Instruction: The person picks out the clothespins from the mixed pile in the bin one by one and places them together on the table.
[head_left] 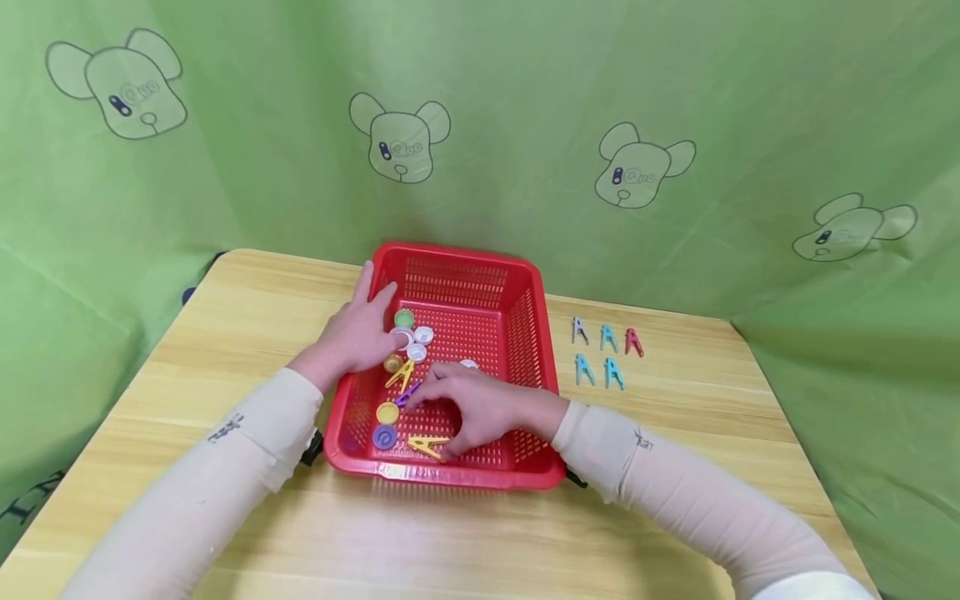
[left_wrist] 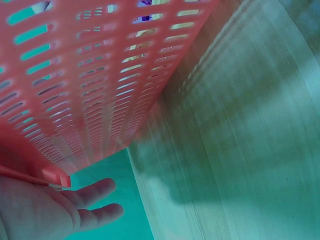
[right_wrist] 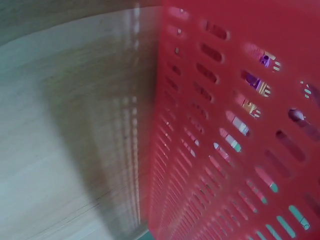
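While one purple clothespin [head_left: 406, 396] and two yellow clothespins [head_left: 424, 443] are lying in the left half of the red basket [head_left: 442, 477], the purple one is slanting, its long axis running from far right to near left. The nearer yellow one is lying crosswise, its narrow end pointing left; the farther one is slanting, its spread legs pointing toward the person. The right hand [head_left: 483, 406] is reaching inside, fingers bent and thumb standing apart, fingertips at the purple clothespin; whether they are touching it cannot be told. The left hand [head_left: 362, 332] is resting on the left rim, fingers spreading apart. Eight caps [head_left: 387, 413] are showing inside: four white, one green, one gold, one yellow, one purple. Right of the basket, five clothespins [head_left: 608, 337] are lying on the table [head_left: 675, 467], narrow ends pointing away: three blue, one red, one grey.
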